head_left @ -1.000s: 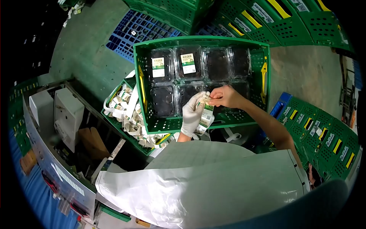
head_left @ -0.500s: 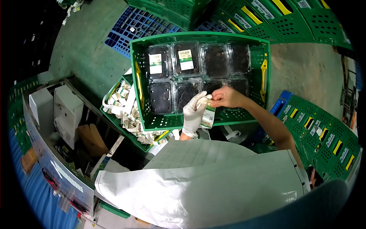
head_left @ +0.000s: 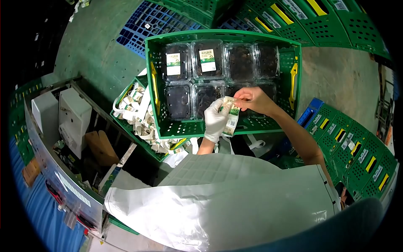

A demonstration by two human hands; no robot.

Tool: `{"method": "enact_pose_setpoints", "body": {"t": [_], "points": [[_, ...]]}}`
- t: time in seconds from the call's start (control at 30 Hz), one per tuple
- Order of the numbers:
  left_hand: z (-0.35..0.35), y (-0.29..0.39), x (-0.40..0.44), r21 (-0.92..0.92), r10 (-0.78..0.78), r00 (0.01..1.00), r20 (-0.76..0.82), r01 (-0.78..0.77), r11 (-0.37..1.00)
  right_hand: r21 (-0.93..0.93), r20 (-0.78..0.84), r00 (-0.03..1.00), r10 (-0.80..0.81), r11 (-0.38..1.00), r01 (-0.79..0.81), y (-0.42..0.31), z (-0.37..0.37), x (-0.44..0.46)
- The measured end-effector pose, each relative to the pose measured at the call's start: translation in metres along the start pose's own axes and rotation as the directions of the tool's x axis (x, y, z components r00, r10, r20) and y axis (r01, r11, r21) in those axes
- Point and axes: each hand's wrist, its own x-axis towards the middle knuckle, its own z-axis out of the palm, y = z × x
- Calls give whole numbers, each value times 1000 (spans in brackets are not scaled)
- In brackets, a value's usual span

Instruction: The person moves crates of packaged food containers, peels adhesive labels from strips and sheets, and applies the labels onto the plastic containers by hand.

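My left hand [head_left: 215, 121], in a white glove, grips a strip of green-and-white labels [head_left: 231, 120] over the near edge of a green crate [head_left: 222, 35]. Bare, my right hand [head_left: 253, 101] pinches the strip's upper end between thumb and fingers. Inside the crate lie several clear lidded boxes [head_left: 240, 63] with dark contents, in two rows. Two boxes at the back left bear labels [head_left: 207, 60]. My hands partly cover the near row.
A lower crate [head_left: 131, 117] heaped with labels and strips stands at the left. Blue pallets [head_left: 145, 25] lie behind. Stacked green crates [head_left: 350, 143] stand right and back right. A metal cart [head_left: 50, 155] with white boxes is far left; a white sheet [head_left: 235, 197] spans my front.
Both hands have moved slightly up with the label strip, and more of the strip's upper part now shows between them. The crate appears slightly higher in view.
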Motion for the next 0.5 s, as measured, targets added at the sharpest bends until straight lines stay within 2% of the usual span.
{"method": "enact_pose_setpoints", "body": {"t": [0.03, 0.07, 0.13, 0.17, 0.2, 0.27, 0.3, 0.4, 0.43, 0.47, 0.5], "points": [[0, 2, -2, 77, 65, 998, 14, -66, 995, -10, -10, 1000, 2, 1000, -3, 2, -1, 1], [1, 5, -3, 78, 64, 998, 15, -65, 995, -19, -19, 1000, 5, 1000, -5, 4, -1, 2], [5, 10, -4, -224, 9, 1000, 15, -6, 974, -75, -38, 999, -8, 997, 5, 2, -1, 1], [8, 13, -4, -247, 16, 1000, -19, -20, 969, -131, -56, 998, -21, 991, 13, 0, -1, 1], [8, 13, -4, -247, 15, 1000, -18, -18, 969, -129, -57, 998, -19, 992, 12, -3, 0, -1], [7, 14, -5, -197, -103, 993, -56, 90, 976, -187, -3, 1000, -7, 982, 6, -10, 4, -4], [9, 17, -5, -218, -77, 988, -136, 46, 975, -236, -21, 999, -26, 972, 20, -7, 6, -5], [4, 12, -5, -268, -129, 983, -132, 89, 959, -159, -45, 999, -16, 987, 8, -10, 7, -5], [7, 13, -5, -228, -231, 968, -102, 203, 952, -260, -36, 993, -112, 961, 99, -3, -1, 0], [9, 16, -7, -270, -272, 962, -34, 253, 929, -351, -85, 976, -201, 923, 159, -3, -9, 6], [9, 15, -8, -227, -262, 965, -24, 250, 941, -382, -194, 972, -133, 923, 50, -13, -23, 14]]}}
